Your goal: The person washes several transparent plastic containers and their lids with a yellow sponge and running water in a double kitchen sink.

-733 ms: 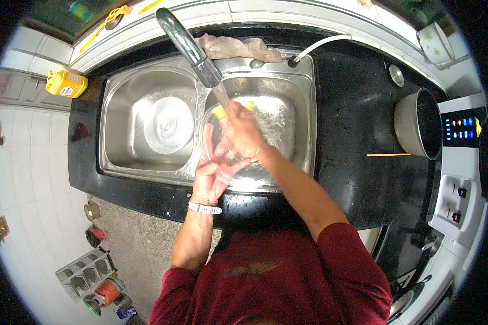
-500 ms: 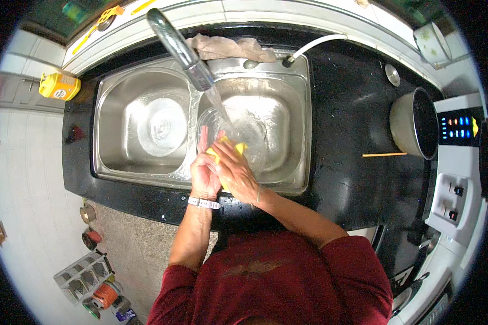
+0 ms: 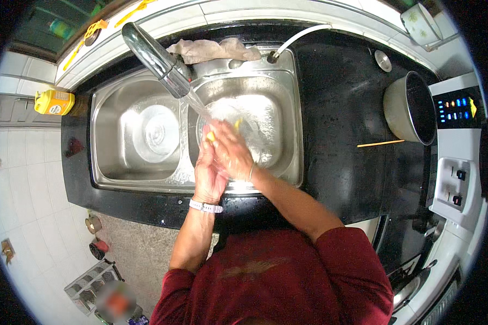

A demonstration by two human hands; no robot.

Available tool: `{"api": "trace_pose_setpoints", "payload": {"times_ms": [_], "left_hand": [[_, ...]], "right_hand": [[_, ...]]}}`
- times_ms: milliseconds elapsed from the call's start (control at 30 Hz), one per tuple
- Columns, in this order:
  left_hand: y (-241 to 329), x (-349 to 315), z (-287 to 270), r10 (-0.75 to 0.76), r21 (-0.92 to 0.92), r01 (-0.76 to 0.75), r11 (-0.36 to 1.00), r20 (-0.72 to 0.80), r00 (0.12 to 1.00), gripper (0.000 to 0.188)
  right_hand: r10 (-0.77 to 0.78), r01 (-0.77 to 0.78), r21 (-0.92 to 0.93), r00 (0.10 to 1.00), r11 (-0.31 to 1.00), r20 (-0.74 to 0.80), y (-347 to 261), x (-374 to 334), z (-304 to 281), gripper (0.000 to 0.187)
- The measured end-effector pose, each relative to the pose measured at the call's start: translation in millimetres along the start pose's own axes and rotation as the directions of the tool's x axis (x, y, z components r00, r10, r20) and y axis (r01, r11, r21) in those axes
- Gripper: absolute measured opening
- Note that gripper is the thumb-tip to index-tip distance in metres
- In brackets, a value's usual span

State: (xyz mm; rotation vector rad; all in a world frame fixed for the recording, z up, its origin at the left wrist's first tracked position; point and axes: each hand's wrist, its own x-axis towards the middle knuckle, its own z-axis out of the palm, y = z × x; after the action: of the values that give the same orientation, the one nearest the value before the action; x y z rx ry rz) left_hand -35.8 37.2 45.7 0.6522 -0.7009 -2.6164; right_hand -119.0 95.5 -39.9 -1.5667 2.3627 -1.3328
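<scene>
Farther toward the tap (image 3: 176,81) the right hand (image 3: 232,154) had moved since the earlier frame, and the yellow cloth (image 3: 210,136) had gone with it. This cloth was over the right basin (image 3: 287,135), partly hidden under the right hand, with small parts showing at two sides. The right fingers were close together and rather flat, but because of blur I could not tell whether they gripped it. The left hand (image 3: 207,170) was partly covered by the right one, so its hold was not clear to me. The water stream (image 3: 198,105) now fell at the right fingertips, which probably meant that rubbing and rinsing went together. In the left basin (image 3: 106,138) lay a clear round dish (image 3: 157,132).
</scene>
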Motion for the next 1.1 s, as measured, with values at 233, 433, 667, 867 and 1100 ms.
{"api": "trace_pose_setpoints", "payload": {"times_ms": [233,433,667,867,1100], "left_hand": [[-8,8,4,0.084,0.489,-0.12,0.864,0.095,0.992,0.061],[-13,-5,5,-0.049,0.848,-0.411,-0.334,0.42,0.906,0.074],[-14,-6,-8,-0.258,0.665,-0.496,-0.558,0.429,0.866,0.065],[21,-22,-26,0.201,0.883,-0.347,-0.316,0.42,0.885,0.074],[33,-1,-80,0.263,0.459,-0.08,0.885,-0.351,0.899,0.057]], "right_hand": [[0.581,-0.567,0.566,0.794,0.599,0.18,48,-25,13,0.027],[0.542,-0.619,0.589,0.772,0.519,0.333,13,-8,-73,0.041],[0.458,-0.461,0.618,0.871,0.636,0.178,61,-35,-57,0.042],[0.774,-0.567,0.815,0.566,0.117,0.283,60,-25,-74,0.024],[0.729,-0.551,0.834,0.58,0.024,0.362,55,-26,-72,0.022]]}}
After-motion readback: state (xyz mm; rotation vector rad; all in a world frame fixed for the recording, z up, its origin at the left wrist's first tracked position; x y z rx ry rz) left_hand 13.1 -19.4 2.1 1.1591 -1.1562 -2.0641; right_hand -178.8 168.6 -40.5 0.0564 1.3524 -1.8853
